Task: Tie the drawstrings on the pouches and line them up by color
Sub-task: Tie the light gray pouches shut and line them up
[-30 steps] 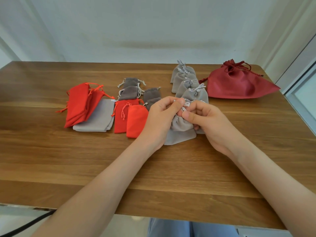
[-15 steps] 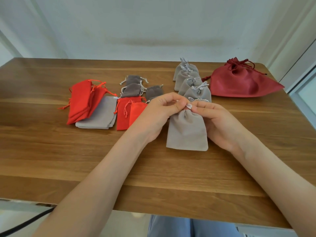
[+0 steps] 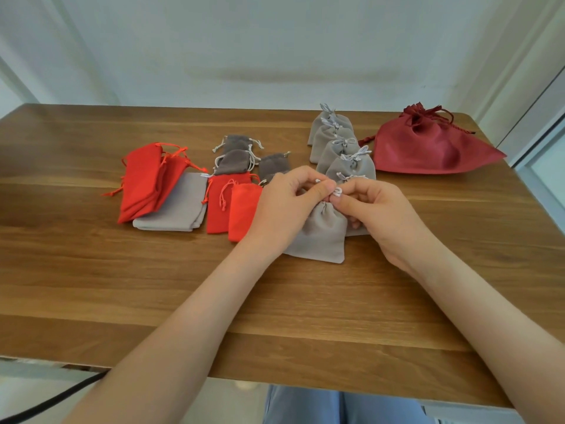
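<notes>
Grey fabric pouch (image 3: 321, 237) was recorded near the middle of the wooden table (image 3: 275, 304), its neck gathered tight and its lower edge seemingly down on the wood. The left hand (image 3: 284, 209) and the right hand (image 3: 379, 209) were met over the neck, knuckles nearly touching. The left fingers (image 3: 319, 191) were curled and pinching the pale drawstring (image 3: 337, 192) against the thumb; the right fingers (image 3: 348, 205) were likewise curled and pinched on the same cord from the other side. Whether a knot was formed could not be told, the cord being mostly hidden by the fingertips. Just behind the hands, a row of tied light grey pouches (image 3: 334, 142) was laid overlapping, running toward the far edge. To its right, a large dark red bag (image 3: 428, 151) was set, drawn closed at the top. Left of the hands, two red pouches (image 3: 227, 206) were lying flat and touching, with loose cords. Behind these, dark grey pouches (image 3: 235, 157) were clustered. Further left, flat light grey pouches (image 3: 175, 208) were stacked, partly overlapped by a pile of red pouches (image 3: 145, 179). A black cable (image 3: 46, 402) was seen below the near table edge.
</notes>
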A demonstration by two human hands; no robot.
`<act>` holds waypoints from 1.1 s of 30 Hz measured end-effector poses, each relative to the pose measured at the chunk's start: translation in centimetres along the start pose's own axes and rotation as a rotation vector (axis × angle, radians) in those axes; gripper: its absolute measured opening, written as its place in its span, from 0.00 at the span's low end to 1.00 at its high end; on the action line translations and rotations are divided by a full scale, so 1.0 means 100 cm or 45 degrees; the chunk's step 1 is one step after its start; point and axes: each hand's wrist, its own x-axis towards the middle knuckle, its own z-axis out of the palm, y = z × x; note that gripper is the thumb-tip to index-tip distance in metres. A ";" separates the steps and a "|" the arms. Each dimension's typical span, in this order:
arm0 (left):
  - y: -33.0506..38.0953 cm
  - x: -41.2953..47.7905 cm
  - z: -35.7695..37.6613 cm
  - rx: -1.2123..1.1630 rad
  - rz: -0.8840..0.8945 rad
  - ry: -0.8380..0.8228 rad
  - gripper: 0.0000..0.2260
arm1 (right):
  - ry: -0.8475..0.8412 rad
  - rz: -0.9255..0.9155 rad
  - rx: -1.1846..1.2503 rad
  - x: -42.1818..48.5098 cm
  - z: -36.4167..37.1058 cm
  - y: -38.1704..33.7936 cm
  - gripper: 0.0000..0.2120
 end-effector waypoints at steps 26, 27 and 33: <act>0.011 0.006 -0.013 -0.586 -0.202 -0.371 0.03 | -0.344 0.170 0.478 -0.001 -0.007 -0.004 0.08; 0.011 0.006 -0.015 -0.531 -0.198 -0.411 0.02 | -0.340 0.185 0.455 -0.001 -0.007 -0.003 0.07; 0.016 0.001 -0.024 0.066 -0.090 -0.393 0.03 | -0.305 0.196 0.253 0.000 -0.002 0.003 0.09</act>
